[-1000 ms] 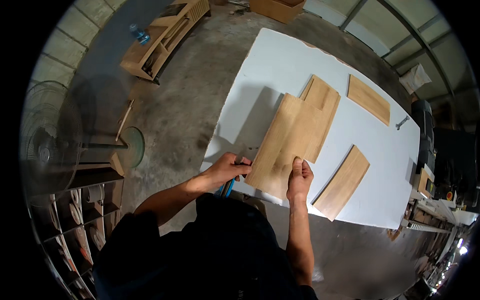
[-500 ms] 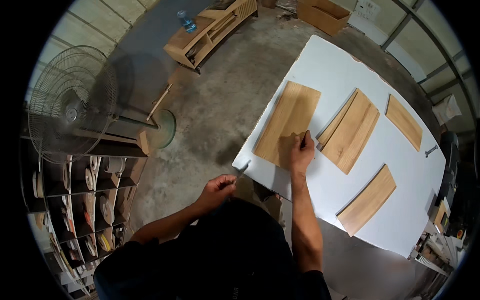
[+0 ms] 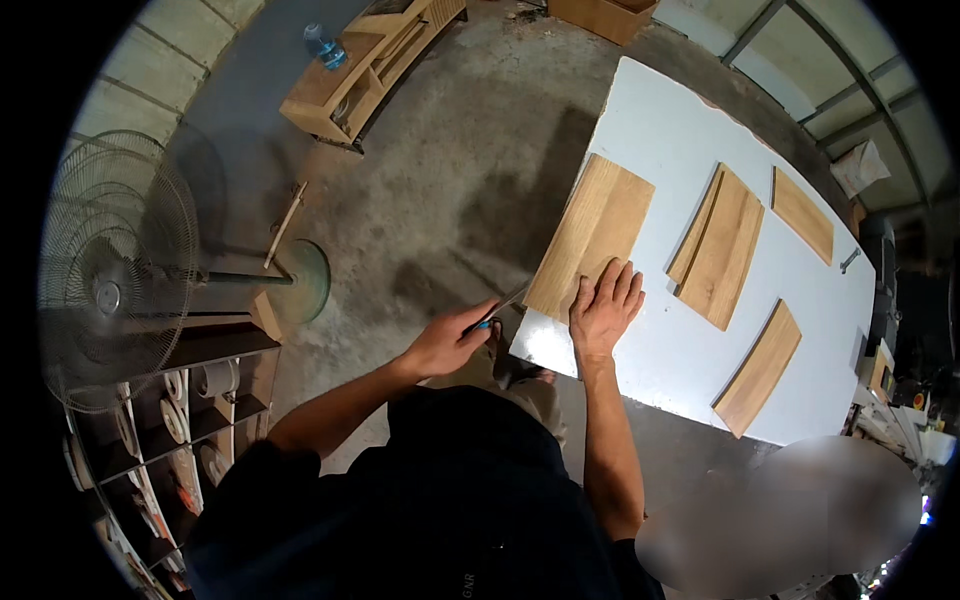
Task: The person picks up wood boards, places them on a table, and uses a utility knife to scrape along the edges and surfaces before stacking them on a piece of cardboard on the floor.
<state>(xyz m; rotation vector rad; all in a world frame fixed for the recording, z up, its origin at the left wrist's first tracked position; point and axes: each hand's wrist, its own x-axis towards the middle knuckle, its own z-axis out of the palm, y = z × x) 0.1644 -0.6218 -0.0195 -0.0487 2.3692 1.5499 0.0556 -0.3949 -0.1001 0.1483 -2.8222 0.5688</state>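
My left hand point(image 3: 452, 341) is closed round a thin grey tool with a blue handle point(image 3: 489, 323). Its narrow end reaches the near left edge of a rectangular wooden board point(image 3: 597, 235); whether it is a file or a blade I cannot tell. The board lies on the left side of a white tabletop point(image 3: 672, 360). My right hand point(image 3: 605, 312) rests flat on the board's near right corner, fingers stretched out and holding nothing. To the right lie a pair of overlapping wooden pieces point(image 3: 722, 245), a far piece point(image 3: 803, 216) and a curved-edged near piece point(image 3: 759, 368).
A wrench point(image 3: 850, 261) lies by the table's right edge. At left stand a pedestal fan point(image 3: 112, 297) and a shelf of rolls point(image 3: 185, 400). A low wooden cabinet point(image 3: 350, 85) with a blue-tinted bottle point(image 3: 325, 46) stands far off. A blurred patch covers the lower right.
My left hand has moved up and right, bringing the tool to the board's edge. My right hand has gone from bent fingers at the edge to lying flat. The view has shifted.
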